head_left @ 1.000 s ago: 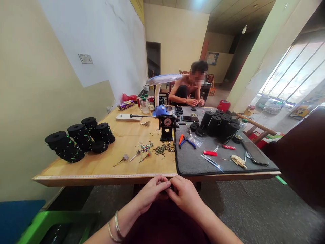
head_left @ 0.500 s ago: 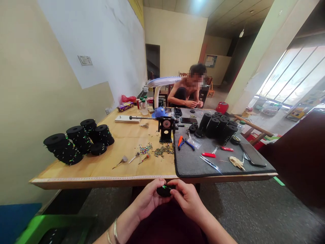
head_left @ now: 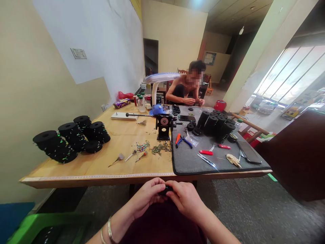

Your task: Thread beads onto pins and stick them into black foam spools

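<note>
Small black round spool (head_left: 165, 190), mostly hidden, pinched between both hands' fingers, below table edge

The left hand (head_left: 146, 199) and right hand (head_left: 187, 200) are bare, and both forearms are unsleeved down to the picture's lower edge. Two thin silver bangles (head_left: 106, 232) circle the left wrist. A dark maroon garment (head_left: 165, 226) covers the lap.

black spools (head_left: 68, 139) flecked green, grey mat (head_left: 215, 159), red-handled cutter (head_left: 206, 153), pale wooden table (head_left: 119, 135).

No legible text, label or number anywhere.
</note>
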A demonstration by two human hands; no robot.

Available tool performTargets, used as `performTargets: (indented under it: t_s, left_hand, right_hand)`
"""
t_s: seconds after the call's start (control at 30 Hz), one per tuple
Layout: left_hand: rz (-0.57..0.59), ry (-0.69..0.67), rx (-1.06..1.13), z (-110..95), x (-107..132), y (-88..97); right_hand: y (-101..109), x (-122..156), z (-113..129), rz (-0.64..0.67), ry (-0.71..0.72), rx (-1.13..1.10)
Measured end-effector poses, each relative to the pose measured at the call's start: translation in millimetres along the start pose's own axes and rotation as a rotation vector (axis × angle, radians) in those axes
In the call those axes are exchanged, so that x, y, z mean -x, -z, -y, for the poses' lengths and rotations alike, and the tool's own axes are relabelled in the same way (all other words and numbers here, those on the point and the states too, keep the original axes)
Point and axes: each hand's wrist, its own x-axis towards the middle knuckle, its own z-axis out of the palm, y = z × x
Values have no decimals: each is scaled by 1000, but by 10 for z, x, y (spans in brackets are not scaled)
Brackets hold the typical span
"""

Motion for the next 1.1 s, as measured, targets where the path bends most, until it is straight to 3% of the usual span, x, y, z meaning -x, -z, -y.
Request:
performTargets:
  t_s: [0.13,0.37,0.47,0.67,0.9,1.1]
  left_hand:
    - [101,19,187,45,-25,-38]
    - [31,-34,79,60,22,-61]
    - [68,-32,188,65,52,-23]
    - [132,-20,318,111,37,5]
    - [-53,-48,-135,92,-1,-53]
    - [57,-31,121,110,9,-76]
  right_hand:
    - [29,50,-21,0,-67,-218]
    - [-14,34,17,-11,-59,-343]
    - [-54,39,3,-17,-57,-410]
    - [-77,81,-44,2,-51,-267]
    - [-87,108,-56,-29,6,-76]
    - [-49,151,-99,-68,-51,-304]
